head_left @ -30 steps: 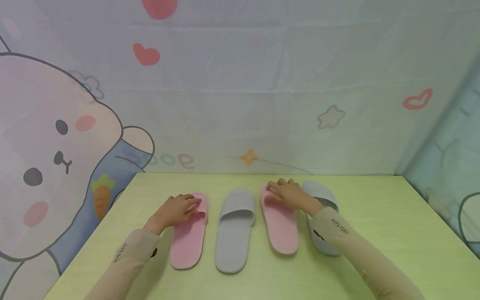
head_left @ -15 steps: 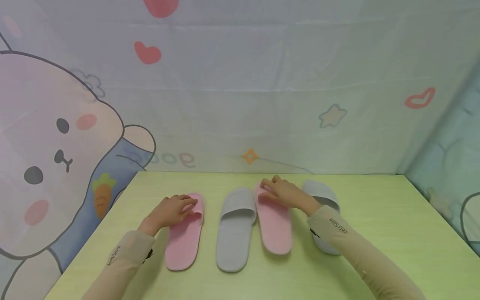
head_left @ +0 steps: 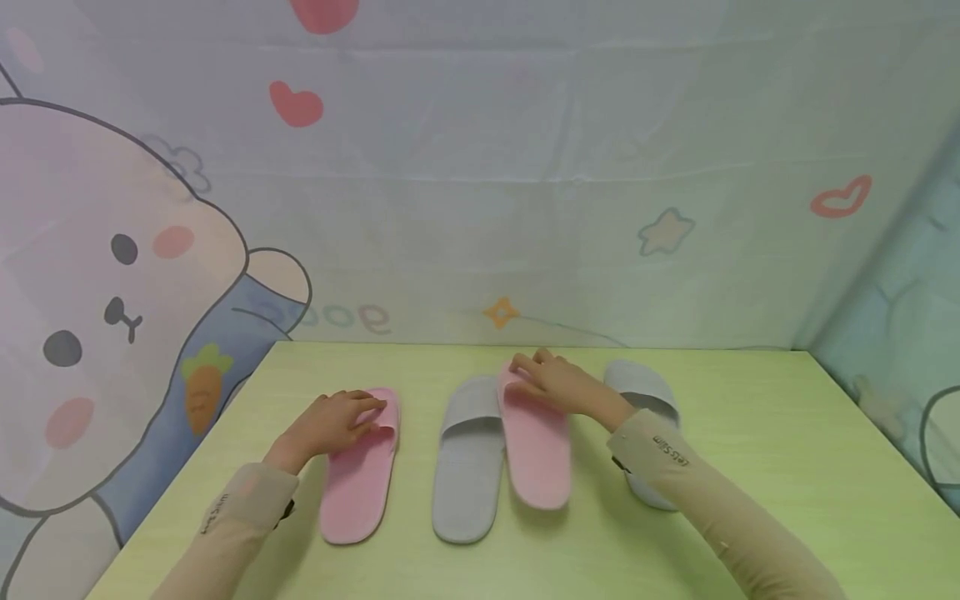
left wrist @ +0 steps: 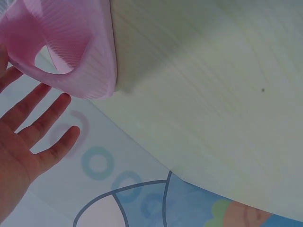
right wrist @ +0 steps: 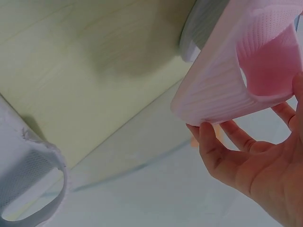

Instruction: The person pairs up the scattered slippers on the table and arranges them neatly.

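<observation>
- Since a second ago, both pink slippers have moved toward the left edge of the surface [head_left: 787,467], along with the hands; both grey slippers lie where they were.
- The left hand [head_left: 336,421] has a narrow hold on the strap of the left pink slipper [head_left: 356,496], thumb at the strap's opening; the left wrist view shows its other fingers fairly straight and spread.
- This slipper is the one nearest the surface's left edge, toe toward the far edge, heel angled slightly to the left; whether its sole touches the surface, I cannot tell.
- The right hand [head_left: 562,383] pinches the strap of the right pink slipper [head_left: 540,462], thumb at the opening, fingers at the toe end.
- That slipper is raised, with a shadow under its heel, near the middle of the surface; in the head view it overlaps the right side of the left grey slipper [head_left: 465,492], though contact is unclear.
- The left grey slipper lies between the two pink ones, toe toward the far edge.
- The right grey slipper [head_left: 637,379] lies nearest the right edge, partly hidden by the right sleeve [head_left: 712,500].
- A printed backdrop [head_left: 480,167] stands behind the far edge.
</observation>
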`<state>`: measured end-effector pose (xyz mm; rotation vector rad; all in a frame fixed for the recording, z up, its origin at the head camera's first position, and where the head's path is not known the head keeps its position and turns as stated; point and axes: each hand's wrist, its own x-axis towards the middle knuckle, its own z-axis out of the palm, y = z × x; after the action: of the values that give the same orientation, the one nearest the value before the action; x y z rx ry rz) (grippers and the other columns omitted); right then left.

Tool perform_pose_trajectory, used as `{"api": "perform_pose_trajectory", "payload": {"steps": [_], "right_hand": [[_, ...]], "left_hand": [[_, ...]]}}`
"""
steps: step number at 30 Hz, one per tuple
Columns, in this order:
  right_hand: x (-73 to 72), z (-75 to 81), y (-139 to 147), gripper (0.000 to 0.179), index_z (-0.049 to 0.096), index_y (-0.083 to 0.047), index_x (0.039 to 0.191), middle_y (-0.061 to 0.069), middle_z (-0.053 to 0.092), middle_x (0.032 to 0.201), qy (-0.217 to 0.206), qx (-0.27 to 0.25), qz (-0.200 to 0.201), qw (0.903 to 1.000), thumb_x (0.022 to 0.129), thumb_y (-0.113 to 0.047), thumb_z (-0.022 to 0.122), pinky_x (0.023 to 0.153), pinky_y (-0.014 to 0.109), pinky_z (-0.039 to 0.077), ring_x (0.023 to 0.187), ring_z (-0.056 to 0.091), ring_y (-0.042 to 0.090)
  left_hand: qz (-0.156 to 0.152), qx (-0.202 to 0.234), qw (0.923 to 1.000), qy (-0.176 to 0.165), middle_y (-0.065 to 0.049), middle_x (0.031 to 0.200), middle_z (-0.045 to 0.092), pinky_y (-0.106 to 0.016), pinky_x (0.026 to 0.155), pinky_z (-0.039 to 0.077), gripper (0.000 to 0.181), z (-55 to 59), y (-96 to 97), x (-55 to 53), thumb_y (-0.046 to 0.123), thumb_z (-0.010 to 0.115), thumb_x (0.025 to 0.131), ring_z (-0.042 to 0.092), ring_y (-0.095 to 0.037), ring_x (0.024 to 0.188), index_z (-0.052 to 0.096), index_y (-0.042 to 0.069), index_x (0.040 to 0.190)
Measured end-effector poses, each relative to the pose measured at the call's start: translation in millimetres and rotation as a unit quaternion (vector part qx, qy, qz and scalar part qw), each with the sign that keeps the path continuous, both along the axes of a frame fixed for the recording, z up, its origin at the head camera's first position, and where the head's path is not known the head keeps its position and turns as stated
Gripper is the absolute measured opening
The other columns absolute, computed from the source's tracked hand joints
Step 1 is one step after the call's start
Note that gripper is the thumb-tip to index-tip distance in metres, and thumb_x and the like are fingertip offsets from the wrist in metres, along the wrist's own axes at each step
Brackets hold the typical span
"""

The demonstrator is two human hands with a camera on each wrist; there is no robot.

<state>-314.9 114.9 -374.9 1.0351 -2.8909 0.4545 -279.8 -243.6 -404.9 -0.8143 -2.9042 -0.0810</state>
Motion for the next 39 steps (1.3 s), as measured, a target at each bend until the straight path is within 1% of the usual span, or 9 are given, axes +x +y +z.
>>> {"api": "perform_pose_trajectory", "payload": {"steps": [6,10,14,18,22,26,29,34,39], "right_hand": [[-0.3,-1.5,-4.0,0.027,0.046,-0.021,0.111,0.010,0.049,0.097,-0.004,-0.011,-0.001,0.9999,0.093,-0.040,0.041,0.064,0.032,0.042,0.074,0.052,0.020],[0.6,-0.8,-7.9,0.025,0.047,-0.020,0.109,0.009,0.050,0.095,0.003,-0.024,0.002,0.9997,0.093,-0.039,0.040,0.064,0.031,0.044,0.075,0.052,0.019],[1.7,1.5,-13.9,0.024,0.049,-0.020,0.108,0.009,0.051,0.094,0.009,-0.032,0.011,0.9994,0.093,-0.038,0.042,0.065,0.031,0.045,0.075,0.053,0.017],[3.9,5.6,-21.6,0.026,0.050,-0.020,0.108,0.008,0.051,0.096,0.014,-0.026,0.016,0.9994,0.092,-0.040,0.044,0.066,0.031,0.045,0.075,0.054,0.018],[7.5,10.6,-31.1,0.030,0.051,-0.020,0.109,0.009,0.052,0.099,0.023,-0.012,0.018,0.9995,0.090,-0.043,0.046,0.067,0.033,0.044,0.076,0.052,0.020],[10.8,12.9,-41.2,0.033,0.051,-0.023,0.112,0.009,0.053,0.104,0.038,0.008,0.010,0.9992,0.088,-0.046,0.047,0.069,0.036,0.040,0.078,0.049,0.022],[12.7,12.1,-48.9,0.032,0.050,-0.025,0.112,0.008,0.052,0.107,0.055,0.022,0.005,0.9982,0.088,-0.047,0.046,0.070,0.038,0.038,0.081,0.048,0.024],[15.5,8.4,-60.1,0.033,0.049,-0.028,0.113,0.007,0.052,0.109,0.082,0.045,0.005,0.9956,0.089,-0.049,0.043,0.070,0.038,0.036,0.085,0.049,0.026],[18.2,6.8,-68.1,0.034,0.050,-0.029,0.113,0.007,0.053,0.109,0.083,0.042,0.006,0.9956,0.088,-0.050,0.043,0.072,0.039,0.035,0.087,0.048,0.025]], "left_hand": [[-0.002,0.001,1.0000,0.000,-0.012,0.113,0.061,-0.053,0.073,0.046,0.031,3.0,-1.6,1.6,0.023,0.056,0.086,0.060,-0.032,0.097,0.061,0.013,0.115],[-0.005,-0.002,1.0000,0.004,-0.012,0.113,0.062,-0.051,0.071,0.047,0.031,2.9,-3.5,1.5,0.023,0.057,0.085,0.061,-0.032,0.095,0.061,0.013,0.115],[-0.006,-0.004,1.0000,0.005,-0.012,0.113,0.062,-0.051,0.070,0.047,0.032,3.3,-5.4,2.1,0.022,0.057,0.085,0.061,-0.033,0.094,0.060,0.013,0.115],[-0.005,-0.003,1.0000,0.004,-0.013,0.113,0.061,-0.052,0.071,0.046,0.033,3.4,-6.7,3.2,0.020,0.058,0.085,0.061,-0.033,0.095,0.060,0.012,0.116],[-0.011,0.001,0.9999,0.010,-0.013,0.112,0.062,-0.050,0.070,0.048,0.032,3.3,-7.8,4.0,0.019,0.058,0.084,0.061,-0.032,0.094,0.060,0.012,0.115],[-0.017,0.003,0.9997,0.016,-0.013,0.111,0.063,-0.048,0.067,0.048,0.031,2.3,-8.5,4.4,0.019,0.059,0.084,0.062,-0.032,0.093,0.061,0.012,0.114],[-0.015,0.003,0.9997,0.018,-0.013,0.111,0.063,-0.048,0.067,0.048,0.031,0.8,-8.5,4.5,0.019,0.059,0.084,0.062,-0.032,0.092,0.061,0.012,0.114],[-0.013,-0.002,0.9997,0.021,-0.013,0.112,0.062,-0.047,0.067,0.048,0.032,-0.7,-8.8,4.9,0.018,0.058,0.084,0.062,-0.032,0.092,0.061,0.012,0.115],[-0.018,0.001,0.9996,0.024,-0.013,0.111,0.063,-0.046,0.066,0.048,0.032,-1.1,-9.1,5.1,0.018,0.058,0.084,0.062,-0.032,0.091,0.061,0.011,0.115]]}}
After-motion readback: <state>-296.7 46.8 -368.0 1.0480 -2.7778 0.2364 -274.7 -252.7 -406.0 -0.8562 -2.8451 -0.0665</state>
